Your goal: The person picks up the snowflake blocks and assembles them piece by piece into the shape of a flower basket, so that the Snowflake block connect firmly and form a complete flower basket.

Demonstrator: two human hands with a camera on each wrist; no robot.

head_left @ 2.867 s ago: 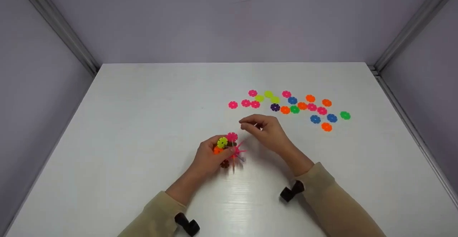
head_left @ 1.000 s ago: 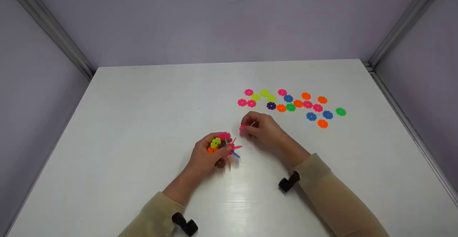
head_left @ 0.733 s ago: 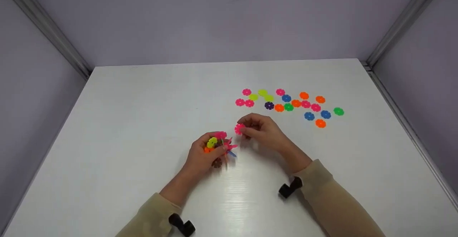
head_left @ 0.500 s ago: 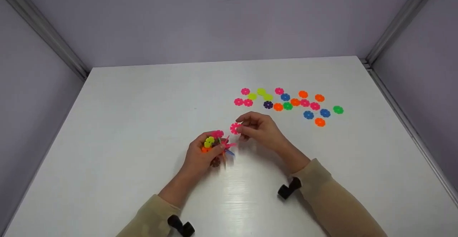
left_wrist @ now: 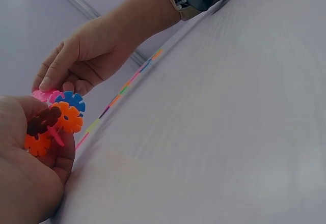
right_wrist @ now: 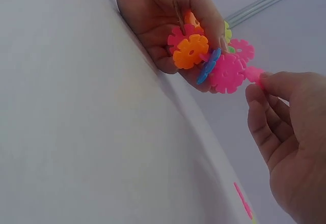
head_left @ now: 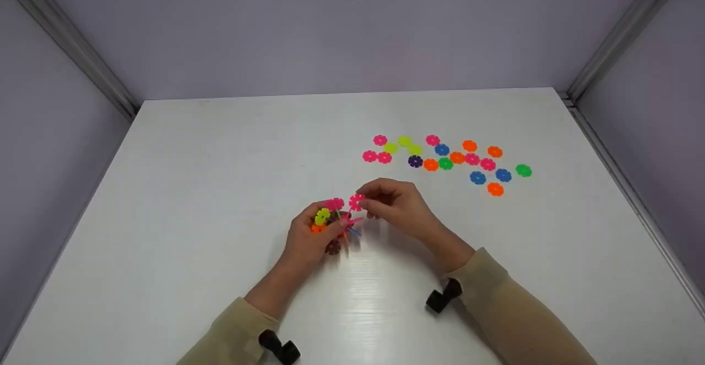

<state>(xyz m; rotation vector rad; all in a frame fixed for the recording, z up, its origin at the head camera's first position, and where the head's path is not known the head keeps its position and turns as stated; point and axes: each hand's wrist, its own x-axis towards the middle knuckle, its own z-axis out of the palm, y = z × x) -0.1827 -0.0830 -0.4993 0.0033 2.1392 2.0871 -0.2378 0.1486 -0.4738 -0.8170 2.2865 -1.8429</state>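
My left hand (head_left: 311, 235) grips a cluster of interlocked notched plastic discs, shaped like flowers. Pink, orange, blue, yellow and brown pieces show in it, among them an orange disc (right_wrist: 191, 52), a blue disc (left_wrist: 70, 101) and a yellow disc (head_left: 323, 216). Between thumb and index finger, my right hand (head_left: 399, 205) pinches one pink disc (head_left: 356, 202) at the cluster's upper right. In the right wrist view that pinched disc is seen nearly edge-on, its rim right at a larger-looking pink disc (right_wrist: 227, 74) of the cluster. The left palm and fingers hide part of the cluster.
Several loose discs lie flat on the white table (head_left: 220, 189) beyond the right hand, including a dark purple disc (head_left: 415, 161), a green disc (head_left: 524, 170) and an orange disc (head_left: 495, 189). Pale walls (head_left: 352, 34) enclose the table at the back and sides.
The right hand has picked up a pink disc from the left end of the loose group and carried it down-left to the cluster. The left hand keeps its grip, shifted slightly left.
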